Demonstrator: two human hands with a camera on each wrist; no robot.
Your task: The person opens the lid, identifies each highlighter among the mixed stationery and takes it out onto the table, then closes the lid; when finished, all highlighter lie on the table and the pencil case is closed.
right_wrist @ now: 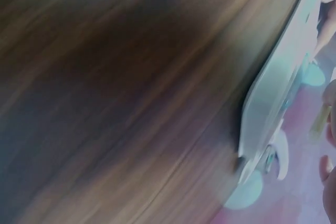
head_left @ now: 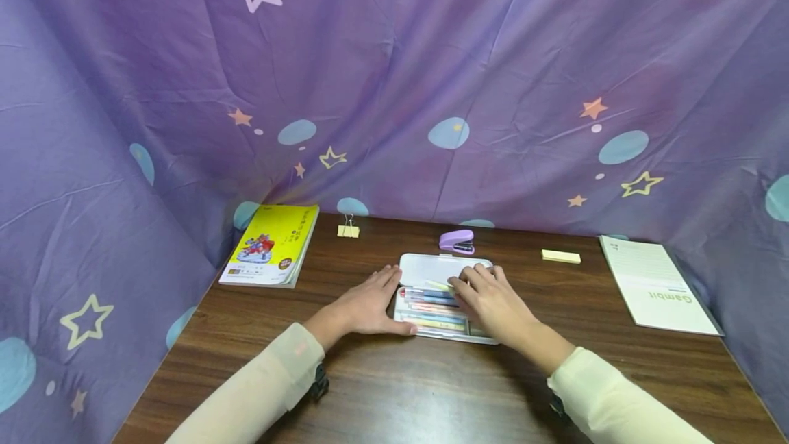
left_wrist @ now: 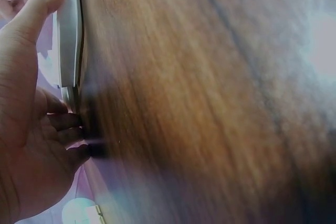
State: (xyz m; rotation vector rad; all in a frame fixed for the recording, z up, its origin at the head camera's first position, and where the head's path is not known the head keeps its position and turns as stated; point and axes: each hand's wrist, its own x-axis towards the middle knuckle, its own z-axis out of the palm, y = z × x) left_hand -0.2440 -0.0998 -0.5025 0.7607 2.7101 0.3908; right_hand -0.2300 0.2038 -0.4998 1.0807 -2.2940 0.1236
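Observation:
A white pencil case (head_left: 485,339) lies open on the table, lid tipped back, with several pens and pencils (head_left: 434,307) in its tray. My left hand (head_left: 370,303) holds the case at its left end, thumb on the front edge and fingers by the back corner. The left wrist view shows that thumb (left_wrist: 50,3) against the case's side wall (left_wrist: 68,35). Over the tray's right part, my right hand (head_left: 493,300) pinches a slim yellow-green stick (head_left: 439,286), its kind unclear. In the right wrist view the stick (right_wrist: 320,121) shows between thumb and finger. The right hand hides part of the tray.
Behind the case stands a purple stapler (head_left: 456,242). A binder clip on a yellow pad (head_left: 348,231) and a yellow book (head_left: 271,245) lie to the left. A yellow sticky-note pad (head_left: 561,256) and a notebook (head_left: 656,283) lie right. A purple curtain (head_left: 394,88) borders the table.

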